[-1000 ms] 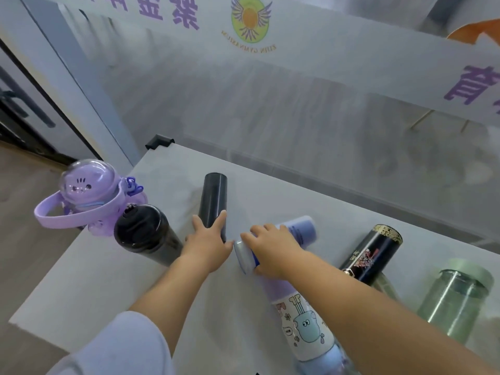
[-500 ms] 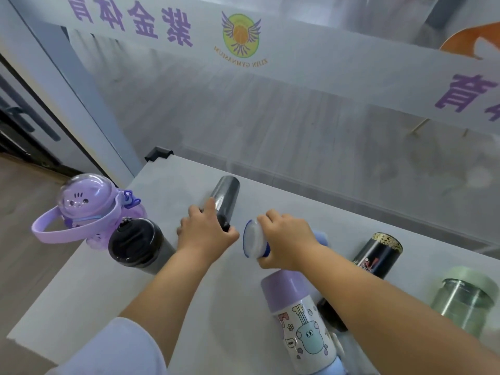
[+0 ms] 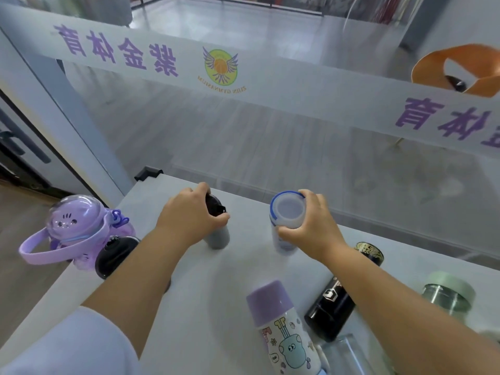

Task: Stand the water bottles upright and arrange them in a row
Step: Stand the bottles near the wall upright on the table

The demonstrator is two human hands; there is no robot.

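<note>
1. At the left edge of the pale grey desk (image 3: 211,315), a purple dome-lidded plastic bottle with a loop strap (image 3: 78,228) stands upright. A wide black bottle with a black lid (image 3: 115,255) stands just beside it.
2. The left hand (image 3: 189,219) reaches forward, its fingers curled round the top of a slim dark grey bottle with a black cap (image 3: 217,238), gripping it.
3. The right hand (image 3: 311,226) wraps round the neck of a pale lilac bottle with a blue-rimmed top (image 3: 286,212).
4. A second ago both bottles lay flat under the hands. Now each is raised close to upright near the desk's far edge, well apart from the other, its base blurred.
5. Nearer, a white cartoon-printed bottle with a purple cap (image 3: 284,336) and a black bottle with a gold band (image 3: 331,307) lie on the desk. A glass jar with a green lid (image 3: 447,293) sits at the right.
</note>
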